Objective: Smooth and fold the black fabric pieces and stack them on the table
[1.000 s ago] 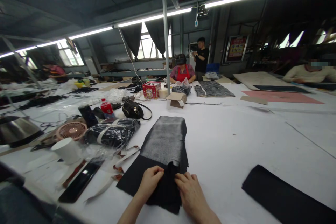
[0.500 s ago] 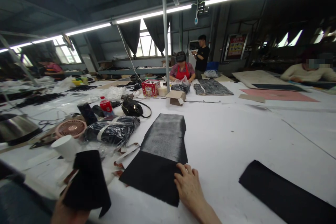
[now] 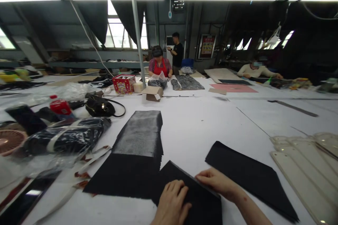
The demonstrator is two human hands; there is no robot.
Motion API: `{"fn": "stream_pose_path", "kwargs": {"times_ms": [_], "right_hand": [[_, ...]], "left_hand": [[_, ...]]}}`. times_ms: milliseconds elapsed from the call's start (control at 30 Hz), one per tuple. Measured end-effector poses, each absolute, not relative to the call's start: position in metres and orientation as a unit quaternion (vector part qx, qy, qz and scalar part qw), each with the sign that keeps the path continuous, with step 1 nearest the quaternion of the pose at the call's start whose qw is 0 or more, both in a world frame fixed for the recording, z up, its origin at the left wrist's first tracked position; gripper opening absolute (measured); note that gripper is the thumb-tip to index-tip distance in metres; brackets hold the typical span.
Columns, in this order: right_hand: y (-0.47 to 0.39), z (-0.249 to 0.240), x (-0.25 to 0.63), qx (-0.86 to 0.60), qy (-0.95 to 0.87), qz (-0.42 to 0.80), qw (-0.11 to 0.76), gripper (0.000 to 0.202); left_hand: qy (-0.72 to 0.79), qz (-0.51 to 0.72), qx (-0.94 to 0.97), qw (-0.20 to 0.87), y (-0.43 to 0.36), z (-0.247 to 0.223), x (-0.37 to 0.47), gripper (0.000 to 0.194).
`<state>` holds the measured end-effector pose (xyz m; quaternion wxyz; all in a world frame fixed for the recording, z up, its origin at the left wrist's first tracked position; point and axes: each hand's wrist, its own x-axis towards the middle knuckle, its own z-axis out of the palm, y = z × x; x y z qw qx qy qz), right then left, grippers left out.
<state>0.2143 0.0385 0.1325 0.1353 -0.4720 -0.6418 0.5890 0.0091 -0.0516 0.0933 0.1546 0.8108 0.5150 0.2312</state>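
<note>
A black sheet of fabric-like material (image 3: pixel 204 206) lies in front of me on the white table. My left hand (image 3: pixel 172 200) rests flat on it, fingers spread and pointing away. At its upper right edge, the thumb and fingers of my right hand (image 3: pixel 215 182) pinch the border. Just left of this sheet are fanned-out black pieces (image 3: pixel 118 174), their overlapped far part showing a band of greyish edges. To the right of my right hand sits another stack of black pieces (image 3: pixel 248 174), lying at a slant. The sheet's near end runs out of view.
Cream plastic templates (image 3: pixel 298 168) lie at the right. On the left are a plastic-wrapped black bundle (image 3: pixel 67 135), a black handbag (image 3: pixel 101 106), a red bottle (image 3: pixel 61 108), a pink fan (image 3: pixel 10 140) and a phone-like dark slab (image 3: pixel 31 193). A metal pole (image 3: pixel 137 31) rises beyond. Co-workers are across the table.
My left hand has come from the far left to the centre, and the curled black piece it held now appears laid down. My right hand left the fanned pieces for the sheet's edge. The view turned right.
</note>
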Motion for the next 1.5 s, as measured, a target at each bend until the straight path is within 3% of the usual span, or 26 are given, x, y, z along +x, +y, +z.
{"fn": "stream_pose_path", "kwargs": {"times_ms": [100,233,467,667,867,1133,1500], "right_hand": [[0.041,0.126,0.203,-0.506,-0.706,0.483,0.116,0.035],[0.042,0.114,0.176,-0.57,-0.717,0.365,0.166,0.017],[0.019,0.089,0.159,-0.636,-0.716,0.198,0.211,0.03],[0.013,0.06,0.158,-0.561,-0.769,0.052,0.302,0.032],[0.009,0.051,0.16,-0.488,-0.811,-0.002,0.323,0.039],[0.013,0.044,0.159,-0.448,-0.832,-0.087,0.315,0.037],[0.012,0.046,0.157,-0.452,-0.837,-0.097,0.292,0.038]], "left_hand": [[0.494,0.225,0.826,0.148,-0.05,0.085,0.013,0.043],[0.459,0.215,0.844,0.177,-0.048,0.086,0.028,0.042],[0.532,0.178,0.822,0.1,-0.014,0.114,0.004,0.032],[0.492,0.078,0.865,0.048,0.01,0.118,0.001,0.022],[0.475,0.11,0.872,0.041,0.017,0.104,-0.005,0.047],[0.483,0.151,0.86,0.073,0.016,0.097,-0.01,0.04],[0.498,0.18,0.844,0.083,0.018,0.096,-0.011,0.038]]}}
